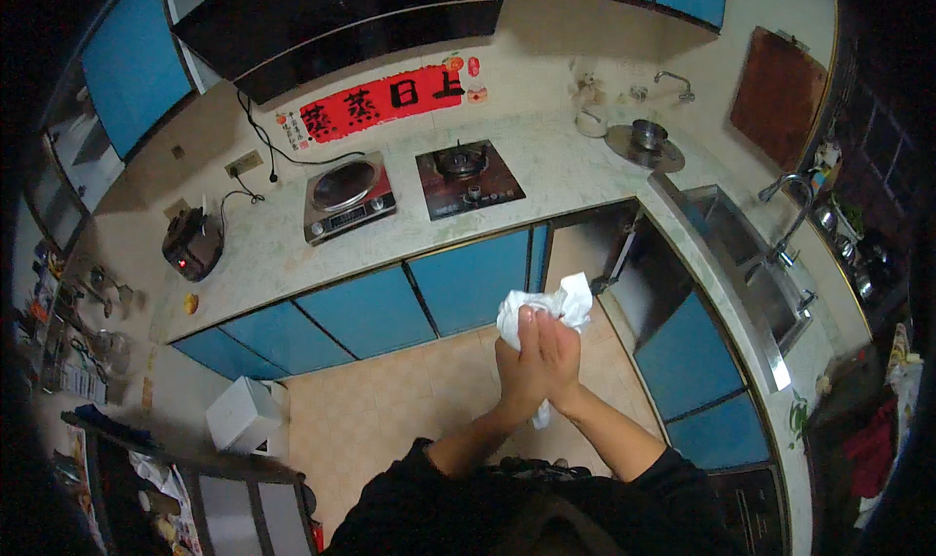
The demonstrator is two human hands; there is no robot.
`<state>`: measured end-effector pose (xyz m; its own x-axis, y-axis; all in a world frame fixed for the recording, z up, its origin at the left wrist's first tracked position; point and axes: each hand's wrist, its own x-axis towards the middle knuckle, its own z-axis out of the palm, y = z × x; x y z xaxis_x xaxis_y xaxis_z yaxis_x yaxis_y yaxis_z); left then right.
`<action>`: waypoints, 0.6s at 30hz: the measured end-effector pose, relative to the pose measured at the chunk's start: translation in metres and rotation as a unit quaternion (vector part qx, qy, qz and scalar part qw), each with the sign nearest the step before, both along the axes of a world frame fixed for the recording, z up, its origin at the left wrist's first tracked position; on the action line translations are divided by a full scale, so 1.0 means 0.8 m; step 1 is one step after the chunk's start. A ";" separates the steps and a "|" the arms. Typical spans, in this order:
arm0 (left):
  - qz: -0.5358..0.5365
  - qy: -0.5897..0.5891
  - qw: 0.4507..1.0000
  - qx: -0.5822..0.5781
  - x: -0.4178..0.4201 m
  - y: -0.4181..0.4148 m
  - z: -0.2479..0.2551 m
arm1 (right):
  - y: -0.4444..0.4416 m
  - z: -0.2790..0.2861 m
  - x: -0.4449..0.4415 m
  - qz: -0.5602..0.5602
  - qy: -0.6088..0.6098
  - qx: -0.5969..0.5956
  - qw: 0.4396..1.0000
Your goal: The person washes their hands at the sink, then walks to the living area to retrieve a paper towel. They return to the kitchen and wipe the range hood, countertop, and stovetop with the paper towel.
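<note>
Both hands are pressed together in front of me over the kitchen floor, around a crumpled white paper towel or cloth (578, 296). My left hand (518, 380) and my right hand (561, 358) overlap, and their fingers point away from me. Most of the white bunch sticks out beyond the fingertips. A small white end also hangs below the wrists. The parts of it between the palms are hidden. Neither hand touches the counter (285, 263).
An induction cooker (351, 197), a gas hob (472, 179) and a dark rice cooker (192, 245) stand on the counter ahead. To the right is a steel double sink (731, 227) with a curved tap (793, 183). A white box (245, 417) sits on the floor at left.
</note>
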<state>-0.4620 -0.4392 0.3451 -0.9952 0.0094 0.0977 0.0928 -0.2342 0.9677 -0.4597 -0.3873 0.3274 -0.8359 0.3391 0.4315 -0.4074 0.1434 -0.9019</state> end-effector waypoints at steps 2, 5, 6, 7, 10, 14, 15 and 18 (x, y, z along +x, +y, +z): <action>-0.019 -0.035 0.999 -0.001 -0.007 -0.012 0.001 | -0.001 -0.004 -0.004 -0.013 0.045 0.079 0.996; -0.010 -0.044 0.994 0.096 -0.022 -0.017 -0.011 | 0.001 -0.011 -0.008 -0.048 0.095 0.228 0.968; -0.038 -0.056 0.985 0.156 -0.028 -0.024 -0.005 | 0.001 -0.011 -0.009 -0.059 0.112 0.254 0.959; -0.059 -0.066 0.973 0.213 -0.035 -0.035 0.000 | -0.002 -0.012 -0.010 -0.064 0.131 0.277 0.950; -0.072 -0.002 0.978 0.194 -0.062 -0.054 -0.002 | 0.006 -0.007 -0.005 -0.119 0.039 0.210 0.970; -0.035 0.131 0.988 0.067 -0.021 -0.010 -0.014 | -0.016 -0.005 -0.011 -0.178 -0.095 0.412 0.888; -0.069 0.052 0.991 0.104 -0.030 -0.014 -0.026 | -0.019 0.007 -0.012 -0.177 -0.086 0.486 0.852; -0.137 -0.130 0.967 0.169 -0.056 -0.040 -0.073 | -0.033 -0.009 -0.021 -0.153 -0.129 0.603 0.772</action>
<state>-0.5070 -0.4714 0.2867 -0.9515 0.2869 -0.1112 -0.2528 -0.5227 0.8142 -0.4766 -0.4139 0.3200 -0.9069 0.0199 0.4210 -0.0166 0.9964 -0.0827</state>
